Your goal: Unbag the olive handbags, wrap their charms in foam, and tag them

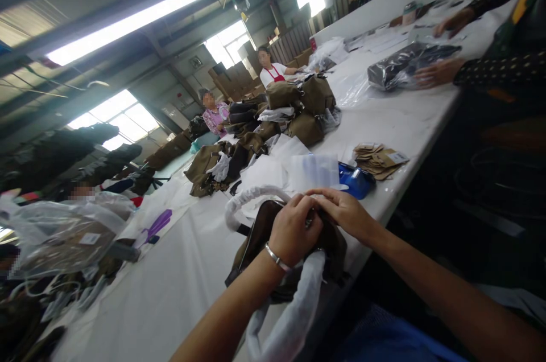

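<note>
A dark brown bag [262, 231] lies near the table's front edge, its handles [305, 305] wrapped in white material. Over the bag's top is my left hand [296, 228], a silver bangle on the wrist, its fingers bent together in a pinch. My right hand [341, 211] meets it from the right, thumb and fingers pressed together by the left fingertips. Whatever small part both hands grip is hidden between the fingers. Just beyond the hands are a blue object [356, 181] and translucent plastic sheets [309, 171].
Brown tags [377, 161] lie right of the blue object on the white table [179, 271]. Several brown bags [298, 106] are heaped farther back. At the upper right, a person's hands touch a plastic-wrapped item [396, 69]. More plastic-covered goods [72, 237] are at left.
</note>
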`<move>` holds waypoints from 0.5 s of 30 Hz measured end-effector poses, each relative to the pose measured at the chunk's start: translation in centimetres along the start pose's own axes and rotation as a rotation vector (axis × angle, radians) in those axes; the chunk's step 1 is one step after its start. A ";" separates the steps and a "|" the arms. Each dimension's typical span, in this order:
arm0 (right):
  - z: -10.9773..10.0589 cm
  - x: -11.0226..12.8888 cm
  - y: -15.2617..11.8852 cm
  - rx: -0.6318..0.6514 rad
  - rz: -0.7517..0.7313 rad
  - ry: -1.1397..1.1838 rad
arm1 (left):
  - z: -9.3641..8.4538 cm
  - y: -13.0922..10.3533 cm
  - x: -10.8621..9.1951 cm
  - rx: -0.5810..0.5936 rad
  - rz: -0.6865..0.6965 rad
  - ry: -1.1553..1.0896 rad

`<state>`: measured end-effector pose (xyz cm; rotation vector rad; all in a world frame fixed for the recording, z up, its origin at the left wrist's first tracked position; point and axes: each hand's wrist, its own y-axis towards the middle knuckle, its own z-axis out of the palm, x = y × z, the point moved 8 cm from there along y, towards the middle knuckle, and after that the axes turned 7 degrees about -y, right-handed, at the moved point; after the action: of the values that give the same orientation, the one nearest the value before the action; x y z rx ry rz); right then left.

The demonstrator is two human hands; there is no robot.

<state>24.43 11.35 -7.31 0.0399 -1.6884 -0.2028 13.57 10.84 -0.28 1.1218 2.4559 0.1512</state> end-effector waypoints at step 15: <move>-0.2 0.7 -0.5 -0.019 -0.037 -0.200 | -1.5 -0.6 2.5 0.092 -0.230 -0.095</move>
<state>24.51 10.74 -6.72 0.0378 -1.8863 -0.2572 11.04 12.45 0.06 0.8524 2.5051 -0.0842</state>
